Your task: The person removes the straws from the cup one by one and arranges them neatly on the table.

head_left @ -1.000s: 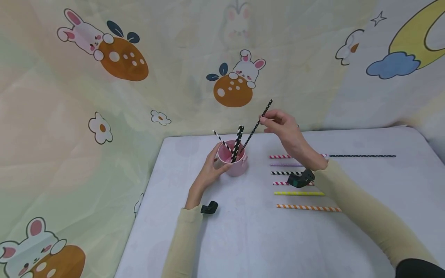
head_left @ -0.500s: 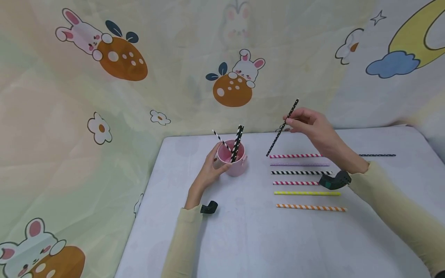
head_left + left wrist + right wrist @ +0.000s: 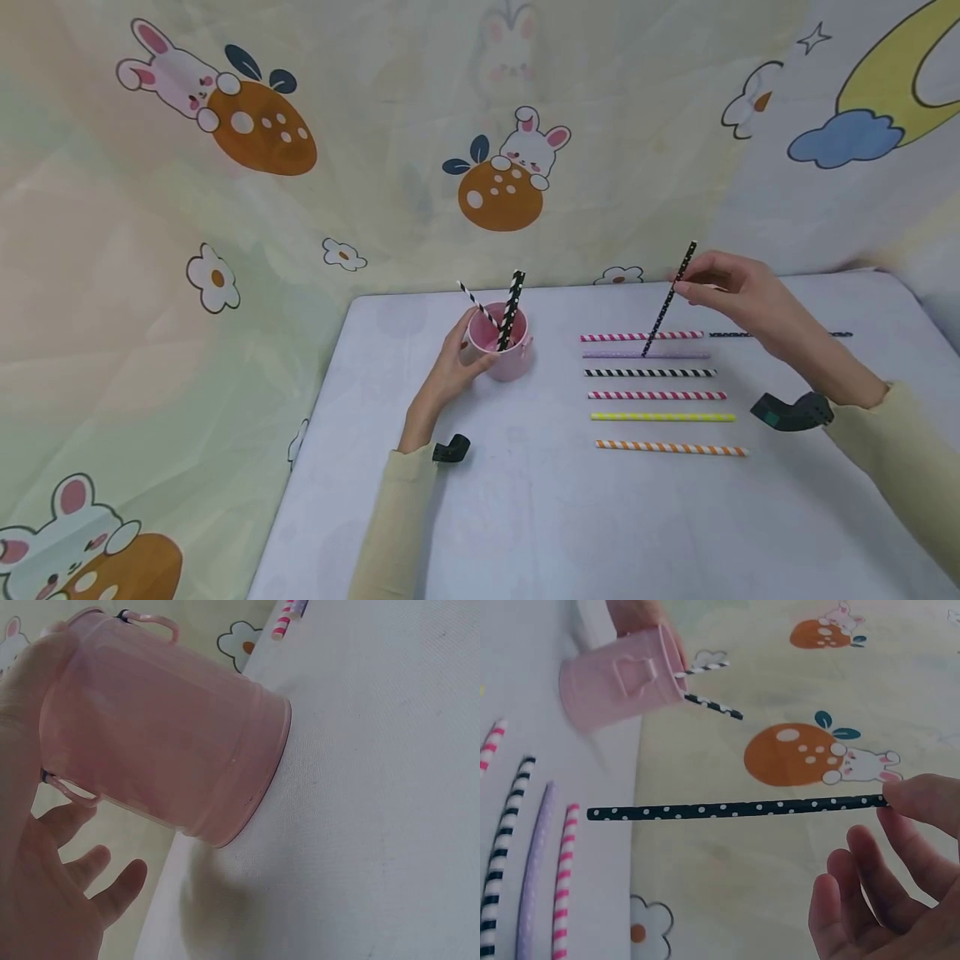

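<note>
My left hand [image 3: 450, 367] grips the pink bucket [image 3: 513, 365] near its rim, thumb on the near side. The bucket stands upright on the table, and its small side handles show in the left wrist view. A striped black-and-white straw [image 3: 472, 296] and a thicker black straw with white spots [image 3: 512, 308] lean inside it. Over the row of straws, my right hand [image 3: 738, 292] pinches a black paper straw with white dots [image 3: 735, 810] near its upper end, between thumb and fingertips. This straw hangs tilted, its lower end in front of the purple straw [image 3: 600, 356].
Straws lie in a column right of the bucket: pink-striped [image 3: 607, 337], black-striped [image 3: 637, 373], red-striped [image 3: 652, 396], yellow [image 3: 660, 417] and orange-striped [image 3: 667, 448]. Another dark dotted straw [image 3: 840, 334] lies at the right, partly behind my right hand. A printed cloth [image 3: 405, 167] hangs behind the table.
My right hand has carried the dotted straw out of the bucket, to the right and then lower, over the row of straws. My left hand stays on the bucket.
</note>
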The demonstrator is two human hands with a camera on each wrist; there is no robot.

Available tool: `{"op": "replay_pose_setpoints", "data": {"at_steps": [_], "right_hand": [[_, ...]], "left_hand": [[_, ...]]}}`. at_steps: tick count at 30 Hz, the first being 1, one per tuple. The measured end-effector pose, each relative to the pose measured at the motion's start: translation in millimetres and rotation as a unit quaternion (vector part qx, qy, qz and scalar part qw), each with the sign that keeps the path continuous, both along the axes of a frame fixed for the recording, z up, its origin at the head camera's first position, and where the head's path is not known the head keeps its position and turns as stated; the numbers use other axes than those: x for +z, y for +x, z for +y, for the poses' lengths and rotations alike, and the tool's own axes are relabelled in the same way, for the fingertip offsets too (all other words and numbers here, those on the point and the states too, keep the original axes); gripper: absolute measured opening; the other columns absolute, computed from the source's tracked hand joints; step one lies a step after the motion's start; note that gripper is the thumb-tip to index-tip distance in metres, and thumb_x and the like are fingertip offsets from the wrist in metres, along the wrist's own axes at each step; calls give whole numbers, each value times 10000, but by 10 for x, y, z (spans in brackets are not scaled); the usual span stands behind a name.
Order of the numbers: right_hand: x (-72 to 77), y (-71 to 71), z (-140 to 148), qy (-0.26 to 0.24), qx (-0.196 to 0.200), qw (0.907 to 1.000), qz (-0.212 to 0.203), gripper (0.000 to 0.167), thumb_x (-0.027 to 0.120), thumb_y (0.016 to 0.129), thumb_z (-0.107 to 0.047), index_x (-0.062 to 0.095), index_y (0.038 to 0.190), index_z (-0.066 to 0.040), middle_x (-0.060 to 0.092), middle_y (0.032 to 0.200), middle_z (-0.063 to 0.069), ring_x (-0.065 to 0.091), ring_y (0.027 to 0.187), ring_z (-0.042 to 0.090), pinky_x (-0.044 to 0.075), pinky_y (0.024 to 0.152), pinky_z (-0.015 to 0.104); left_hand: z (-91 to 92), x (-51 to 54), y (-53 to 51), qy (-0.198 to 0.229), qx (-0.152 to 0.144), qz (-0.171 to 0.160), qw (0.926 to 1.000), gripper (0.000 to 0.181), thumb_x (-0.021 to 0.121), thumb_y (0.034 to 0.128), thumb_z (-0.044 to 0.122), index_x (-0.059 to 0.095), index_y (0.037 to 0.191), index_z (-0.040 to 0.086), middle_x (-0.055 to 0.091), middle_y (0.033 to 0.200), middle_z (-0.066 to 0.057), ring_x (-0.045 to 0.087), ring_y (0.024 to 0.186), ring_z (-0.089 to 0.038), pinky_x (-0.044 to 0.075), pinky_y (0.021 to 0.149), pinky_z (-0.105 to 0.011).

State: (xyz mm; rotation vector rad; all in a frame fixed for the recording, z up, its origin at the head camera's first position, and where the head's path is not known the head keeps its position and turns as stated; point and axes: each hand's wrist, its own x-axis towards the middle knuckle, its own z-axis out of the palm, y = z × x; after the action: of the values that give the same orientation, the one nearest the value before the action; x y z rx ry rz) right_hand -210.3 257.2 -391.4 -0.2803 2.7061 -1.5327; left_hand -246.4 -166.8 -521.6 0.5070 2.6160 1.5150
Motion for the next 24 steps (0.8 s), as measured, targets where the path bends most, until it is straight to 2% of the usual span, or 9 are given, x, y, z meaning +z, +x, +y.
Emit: {"op": "replay_pose_setpoints", "data": {"at_steps": [5, 6, 7, 13, 15, 17, 19, 21, 24], "right_hand": [[52, 132, 103, 728, -88, 9970, 230, 218, 677, 969, -278, 661, 1132, -134, 616, 1121, -53, 583, 971, -62, 468, 759, 68], [58, 159, 120, 862, -107, 9958, 294, 216, 680, 967, -284, 663, 1126, -139, 612, 1123, -37, 576, 956, -70, 464, 755, 57], [59, 186, 134, 962, -124, 9945, 396, 209, 687, 962, -277, 666, 1120, -140, 612, 1120, -22, 567, 945, -76, 457, 757, 46], [14, 394, 205, 1507, -138, 9807, 1238, 221, 743, 908, -122, 671, 1117, -117, 625, 1150, 50, 456, 1011, -113, 335, 817, -47], [-11, 454, 231, 1817, -135, 9725, 1452, 260, 765, 873, -69, 673, 1111, -115, 630, 1167, 53, 462, 1030, -69, 305, 815, -59], [-47, 495, 267, 2149, -161, 9634, 1596, 286, 781, 839, -29, 679, 1096, -104, 636, 1173, 75, 503, 1064, 44, 294, 804, -55], [-89, 522, 304, 2484, -200, 9555, 1577, 287, 785, 824, -11, 679, 1081, -84, 627, 1174, 120, 532, 1080, 196, 417, 846, 66], [-143, 538, 348, 2797, -242, 9482, 1488, 268, 784, 820, -9, 677, 1061, -62, 614, 1178, 170, 543, 1067, 328, 511, 888, 264], [-244, 534, 418, 3251, -249, 9359, 1334, 236, 775, 829, -26, 672, 1040, -45, 592, 1188, 231, 533, 1069, 416, 506, 836, 578]], "left_hand": [[2, 5, 1, -1, 26, -36, 10000, 899, 698, 863, 570, 216, 1592, 358, 278, 1647, 4, 238, 1528, -251, 311, 1185, -575], [-8, -47, -20, -2, 38, 23, 10000, 908, 686, 845, 628, 217, 1584, 387, 280, 1644, 23, 242, 1526, -239, 315, 1182, -574], [-8, -49, -20, -7, 38, 23, 10000, 913, 680, 840, 645, 217, 1584, 389, 281, 1643, 26, 242, 1525, -236, 314, 1183, -573], [-12, -57, -35, 85, -40, 105, 9999, 874, 731, 881, 456, 232, 1590, 346, 302, 1634, 10, 258, 1520, -240, 312, 1177, -583], [-11, -54, -40, 118, -60, 104, 9999, 869, 745, 891, 359, 234, 1592, 324, 306, 1633, -1, 262, 1517, -243, 313, 1173, -584], [-9, -45, -36, 126, -63, 63, 9999, 876, 750, 893, 288, 229, 1597, 307, 299, 1637, -12, 255, 1520, -250, 309, 1175, -587], [-4, -41, -37, 142, -80, 52, 9999, 884, 745, 895, 233, 220, 1604, 276, 289, 1644, -40, 245, 1525, -276, 301, 1176, -600], [0, -41, -34, 134, -75, 33, 9999, 893, 743, 896, 211, 208, 1609, 262, 277, 1650, -55, 233, 1530, -289, 293, 1181, -601], [0, -49, -39, 137, -76, 29, 9999, 892, 740, 897, 203, 207, 1610, 254, 276, 1650, -64, 228, 1532, -297, 288, 1183, -604]]}}
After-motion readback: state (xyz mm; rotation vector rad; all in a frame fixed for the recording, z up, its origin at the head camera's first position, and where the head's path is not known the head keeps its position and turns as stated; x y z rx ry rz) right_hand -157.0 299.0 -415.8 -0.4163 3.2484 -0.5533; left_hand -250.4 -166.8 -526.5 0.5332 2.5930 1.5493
